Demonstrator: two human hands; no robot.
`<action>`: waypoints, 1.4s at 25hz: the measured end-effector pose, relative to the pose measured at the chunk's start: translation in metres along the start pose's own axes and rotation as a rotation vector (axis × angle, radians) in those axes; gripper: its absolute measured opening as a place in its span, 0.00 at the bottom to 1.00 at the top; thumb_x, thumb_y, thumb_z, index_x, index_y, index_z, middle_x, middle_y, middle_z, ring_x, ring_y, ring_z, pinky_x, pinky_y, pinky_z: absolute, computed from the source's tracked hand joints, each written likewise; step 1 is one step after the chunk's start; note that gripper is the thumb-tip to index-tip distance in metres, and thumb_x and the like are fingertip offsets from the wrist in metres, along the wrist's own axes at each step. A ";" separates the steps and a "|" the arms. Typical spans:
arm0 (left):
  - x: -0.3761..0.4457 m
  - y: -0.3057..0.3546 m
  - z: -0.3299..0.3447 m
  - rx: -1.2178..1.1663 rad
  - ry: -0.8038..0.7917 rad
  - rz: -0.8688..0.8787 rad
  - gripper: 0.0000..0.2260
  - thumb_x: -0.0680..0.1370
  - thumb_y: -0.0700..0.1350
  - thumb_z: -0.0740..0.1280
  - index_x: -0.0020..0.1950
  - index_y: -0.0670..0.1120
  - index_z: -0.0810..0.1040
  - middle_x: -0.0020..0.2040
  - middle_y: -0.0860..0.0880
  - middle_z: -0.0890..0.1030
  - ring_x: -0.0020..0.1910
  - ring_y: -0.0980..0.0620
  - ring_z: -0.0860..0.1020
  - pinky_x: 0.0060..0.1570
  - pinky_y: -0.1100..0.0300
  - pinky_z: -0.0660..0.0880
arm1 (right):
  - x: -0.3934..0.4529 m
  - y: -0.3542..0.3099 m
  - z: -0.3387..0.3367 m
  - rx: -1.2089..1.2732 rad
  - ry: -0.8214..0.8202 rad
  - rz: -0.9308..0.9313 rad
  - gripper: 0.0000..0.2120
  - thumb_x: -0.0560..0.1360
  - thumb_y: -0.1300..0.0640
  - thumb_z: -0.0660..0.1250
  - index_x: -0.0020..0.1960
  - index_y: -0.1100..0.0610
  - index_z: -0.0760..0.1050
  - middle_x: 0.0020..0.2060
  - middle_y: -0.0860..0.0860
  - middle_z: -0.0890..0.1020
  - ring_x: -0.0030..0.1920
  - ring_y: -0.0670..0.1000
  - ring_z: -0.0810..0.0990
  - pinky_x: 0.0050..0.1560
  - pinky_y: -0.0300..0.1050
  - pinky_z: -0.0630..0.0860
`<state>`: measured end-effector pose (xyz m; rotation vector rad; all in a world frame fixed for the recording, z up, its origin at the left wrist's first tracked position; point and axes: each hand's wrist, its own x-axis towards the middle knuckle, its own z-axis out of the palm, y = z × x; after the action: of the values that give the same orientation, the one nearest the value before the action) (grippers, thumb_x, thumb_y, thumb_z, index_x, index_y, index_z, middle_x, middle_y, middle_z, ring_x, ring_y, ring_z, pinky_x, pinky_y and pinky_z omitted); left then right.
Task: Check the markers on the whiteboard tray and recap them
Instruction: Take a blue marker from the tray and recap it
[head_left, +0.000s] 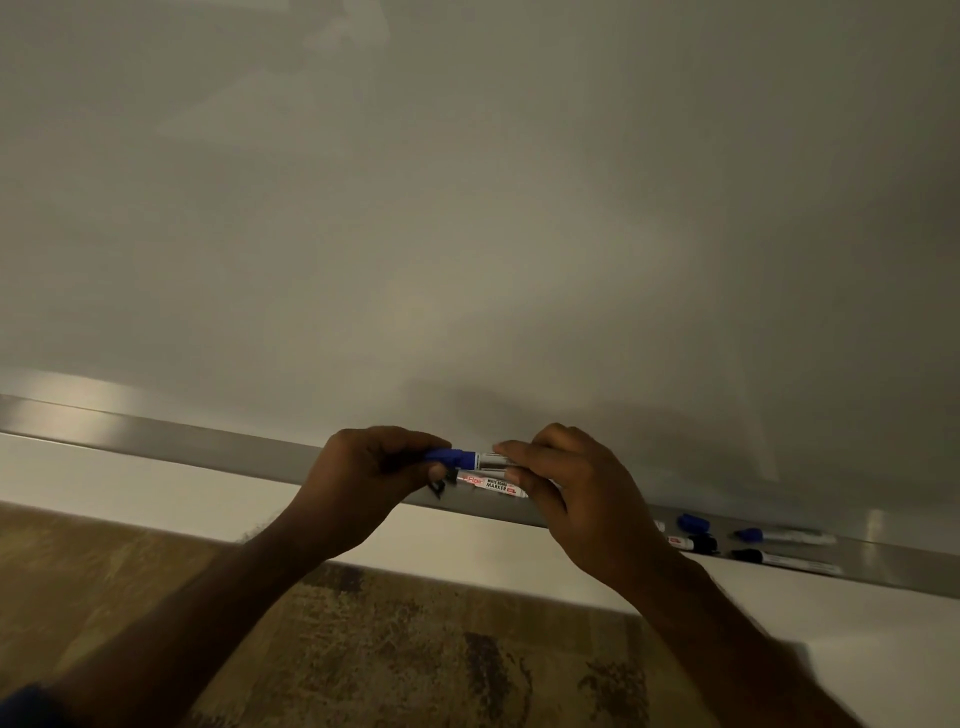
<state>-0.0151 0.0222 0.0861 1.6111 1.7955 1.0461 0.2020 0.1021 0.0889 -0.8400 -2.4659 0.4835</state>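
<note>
My left hand pinches the blue cap of a white marker. My right hand grips the white barrel of that same marker. The cap sits on the barrel's end, just above the grey whiteboard tray. A second marker with a red-printed white label lies under the first, between my fingers; its black cap end points left. I cannot tell which hand supports it.
Further right on the tray lie a loose blue cap, a black-capped marker, a blue-capped marker and another black-capped marker. The whiteboard fills the upper view. A white ledge and patterned carpet lie below.
</note>
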 end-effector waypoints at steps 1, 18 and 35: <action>0.000 0.000 0.001 -0.013 -0.010 -0.011 0.14 0.72 0.41 0.72 0.50 0.60 0.81 0.38 0.61 0.83 0.40 0.58 0.80 0.40 0.69 0.78 | 0.000 -0.001 0.001 0.010 -0.005 0.000 0.14 0.77 0.52 0.61 0.60 0.54 0.77 0.41 0.52 0.79 0.40 0.50 0.75 0.38 0.50 0.76; 0.005 -0.058 0.035 0.148 -0.053 -0.004 0.11 0.74 0.40 0.70 0.55 0.51 0.82 0.45 0.54 0.83 0.41 0.57 0.78 0.41 0.64 0.76 | -0.010 0.035 0.063 0.189 -0.141 0.164 0.13 0.77 0.61 0.63 0.62 0.55 0.75 0.46 0.52 0.80 0.46 0.48 0.74 0.47 0.49 0.75; 0.014 -0.137 0.078 0.530 -0.135 0.096 0.13 0.74 0.38 0.69 0.57 0.50 0.81 0.52 0.48 0.79 0.50 0.48 0.75 0.42 0.60 0.71 | -0.018 0.061 0.142 -0.010 -0.162 0.330 0.13 0.74 0.66 0.65 0.56 0.56 0.80 0.52 0.53 0.82 0.56 0.57 0.74 0.55 0.55 0.70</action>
<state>-0.0361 0.0524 -0.0679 2.0320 2.0258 0.4986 0.1654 0.1120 -0.0624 -1.2667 -2.4827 0.6777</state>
